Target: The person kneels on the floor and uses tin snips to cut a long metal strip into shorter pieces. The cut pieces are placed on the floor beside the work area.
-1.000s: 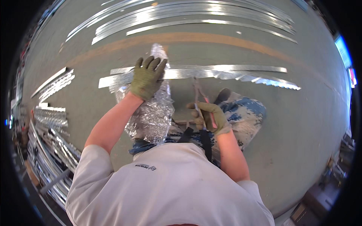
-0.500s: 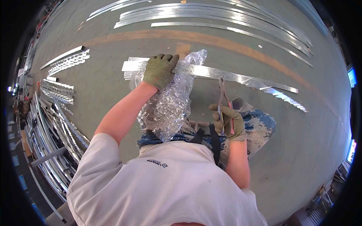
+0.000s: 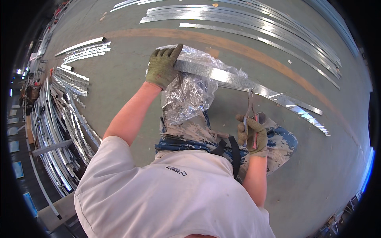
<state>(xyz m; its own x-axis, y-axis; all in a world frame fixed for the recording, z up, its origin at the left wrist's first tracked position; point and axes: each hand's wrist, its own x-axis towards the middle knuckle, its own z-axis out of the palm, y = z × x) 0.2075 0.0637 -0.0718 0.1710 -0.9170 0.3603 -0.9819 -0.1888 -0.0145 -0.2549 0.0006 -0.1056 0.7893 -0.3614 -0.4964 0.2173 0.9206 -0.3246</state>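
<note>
My left hand (image 3: 162, 69), in an olive work glove, is closed over the left end of a flat, shiny metal strip (image 3: 224, 75). Crumpled clear plastic film (image 3: 188, 97) hangs under and around that end, over my knee. The strip slopes down to the right, where thinner and notched metal pieces (image 3: 309, 118) overlap it. Gloved as well, my right hand (image 3: 257, 137) grips the handles of pliers (image 3: 250, 109), one handle red. Their jaws point up at the strip's near edge; whether they touch it I cannot tell.
Long metal strips (image 3: 238, 22) lie across the floor at the far side. To the left are zigzag-edged metal pieces (image 3: 85, 53) and a large heap of long metal profiles (image 3: 53, 139). My bent legs in camouflage trousers (image 3: 279, 144) are below the strip.
The view has shifted a little. My left hand has tilted its end of the strip, and the plastic film has spread right along it. The pliers remain in my right hand near the strip's edge.
</note>
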